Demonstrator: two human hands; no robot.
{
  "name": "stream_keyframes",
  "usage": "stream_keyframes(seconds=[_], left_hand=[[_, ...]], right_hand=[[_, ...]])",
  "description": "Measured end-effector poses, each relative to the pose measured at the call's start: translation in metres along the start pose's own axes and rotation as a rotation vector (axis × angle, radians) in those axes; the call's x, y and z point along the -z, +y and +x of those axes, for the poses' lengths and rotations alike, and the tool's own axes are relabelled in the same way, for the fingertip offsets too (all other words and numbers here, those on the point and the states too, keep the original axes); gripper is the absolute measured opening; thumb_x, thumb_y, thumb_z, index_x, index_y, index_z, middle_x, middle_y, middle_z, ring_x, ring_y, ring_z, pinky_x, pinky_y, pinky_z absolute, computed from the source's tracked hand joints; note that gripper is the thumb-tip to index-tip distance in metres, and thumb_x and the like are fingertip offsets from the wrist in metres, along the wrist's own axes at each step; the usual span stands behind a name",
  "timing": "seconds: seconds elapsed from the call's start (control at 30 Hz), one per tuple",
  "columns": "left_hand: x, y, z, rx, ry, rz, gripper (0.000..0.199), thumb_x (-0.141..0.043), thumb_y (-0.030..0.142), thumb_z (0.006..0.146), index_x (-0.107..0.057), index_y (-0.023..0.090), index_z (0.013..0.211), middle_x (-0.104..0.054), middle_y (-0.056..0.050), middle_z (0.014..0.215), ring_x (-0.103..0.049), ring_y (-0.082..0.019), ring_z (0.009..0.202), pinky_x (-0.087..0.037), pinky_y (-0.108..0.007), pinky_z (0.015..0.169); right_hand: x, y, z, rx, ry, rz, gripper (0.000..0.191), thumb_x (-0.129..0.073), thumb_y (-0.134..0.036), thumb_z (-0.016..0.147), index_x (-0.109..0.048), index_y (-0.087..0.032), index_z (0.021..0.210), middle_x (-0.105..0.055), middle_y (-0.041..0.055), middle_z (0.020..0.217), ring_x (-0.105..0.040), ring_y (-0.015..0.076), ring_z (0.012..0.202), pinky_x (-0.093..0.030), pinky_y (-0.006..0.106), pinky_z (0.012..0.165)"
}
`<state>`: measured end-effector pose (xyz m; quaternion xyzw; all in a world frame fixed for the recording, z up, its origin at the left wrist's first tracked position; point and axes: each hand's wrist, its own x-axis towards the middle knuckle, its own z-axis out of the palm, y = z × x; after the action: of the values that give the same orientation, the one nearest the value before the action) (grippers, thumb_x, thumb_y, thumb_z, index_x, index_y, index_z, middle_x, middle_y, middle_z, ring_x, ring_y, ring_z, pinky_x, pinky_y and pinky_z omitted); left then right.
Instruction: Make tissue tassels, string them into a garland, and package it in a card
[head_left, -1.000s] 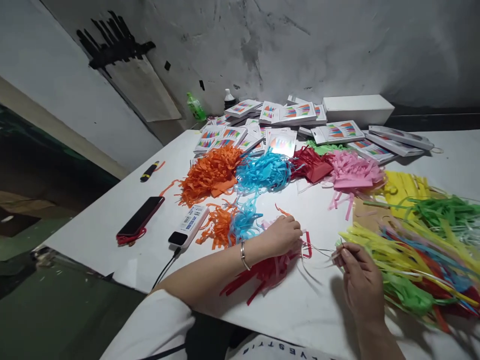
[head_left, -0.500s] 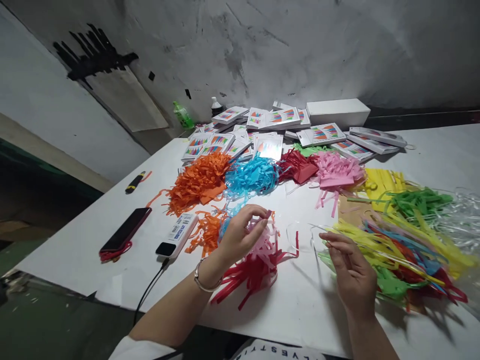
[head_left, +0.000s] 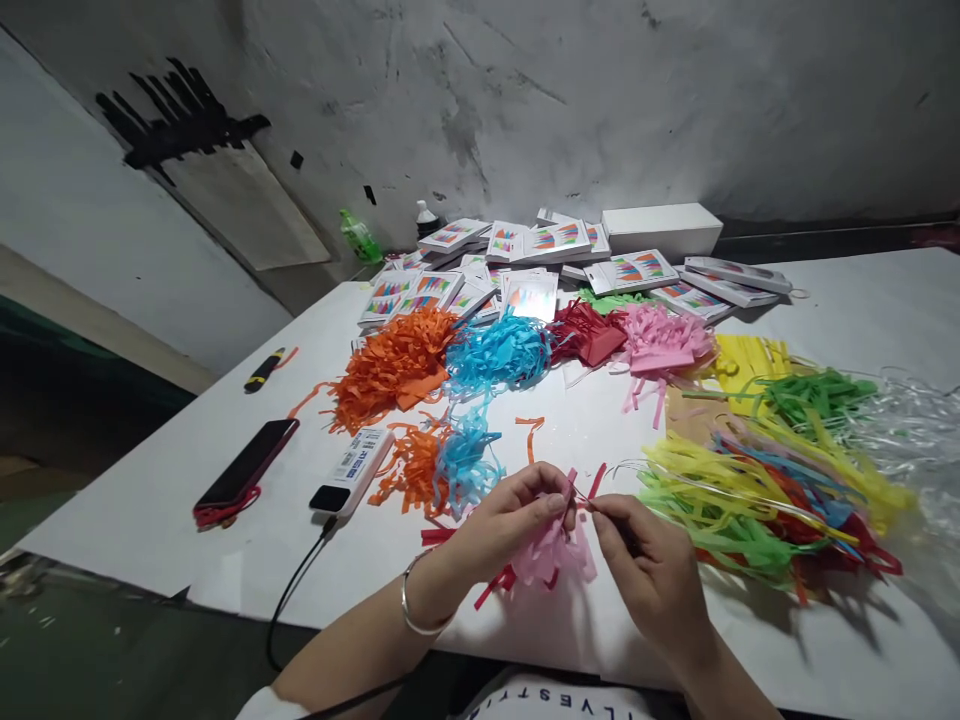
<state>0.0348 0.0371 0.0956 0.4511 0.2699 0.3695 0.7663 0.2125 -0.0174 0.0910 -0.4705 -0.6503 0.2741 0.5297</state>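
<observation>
Fingers of L hand (head_left: 517, 515) pinched closed on pink tassel (head_left: 553, 555), over white table (head_left: 165, 500); R hand (head_left: 652, 560) just beside, tips together on thin string (head_left: 584, 496) nr tassel's top. Under grip: red strips (head_left: 491, 590). Beyond L hand: blue bunch (head_left: 466, 465), then orange bunch (head_left: 412, 468), w/ power bank (head_left: 356, 462) & phone (head_left: 247, 465) farther L. R of grip: mixed strips (head_left: 780, 480), mostly yel/grn. Past grip: tassel row (head_left: 499, 350), boxes (head_left: 634, 272), then grey scuffed wall (head_left: 540, 120). Far L, below table edge: dark grn floor (head_left: 90, 640).

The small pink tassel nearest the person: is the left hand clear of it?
No, the left hand pinches the top of the small pink tassel.
</observation>
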Motion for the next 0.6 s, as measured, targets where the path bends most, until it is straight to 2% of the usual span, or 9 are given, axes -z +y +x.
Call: stream_keyframes(seconds=[0.2, 0.6], left_hand=[[0.0004, -0.0017, -0.0018, -0.016, 0.002, -0.037, 0.018, -0.071, 0.029, 0.088, -0.06, 0.015, 0.089, -0.064, -0.002, 0.075, -0.058, -0.01, 0.068, -0.044, -0.023, 0.066], [0.0039, -0.0066, -0.0037, -0.033, -0.031, -0.017, 0.016, -0.069, 0.028, 0.09, -0.061, 0.015, 0.089, -0.064, -0.002, 0.077, -0.058, -0.011, 0.07, -0.044, -0.024, 0.07]], right_hand=[[-0.0014, -0.0014, -0.0023, -0.002, 0.024, -0.04, 0.012, -0.054, -0.021, 0.093, -0.066, -0.02, 0.092, -0.061, -0.0038, 0.064, -0.049, 0.0091, 0.048, -0.039, 0.02, 0.047], [-0.0007, -0.0005, -0.0045, 0.013, 0.029, -0.039, 0.011, -0.055, -0.02, 0.092, -0.066, -0.02, 0.091, -0.064, -0.0029, 0.068, -0.052, 0.0095, 0.052, -0.041, 0.021, 0.05]])
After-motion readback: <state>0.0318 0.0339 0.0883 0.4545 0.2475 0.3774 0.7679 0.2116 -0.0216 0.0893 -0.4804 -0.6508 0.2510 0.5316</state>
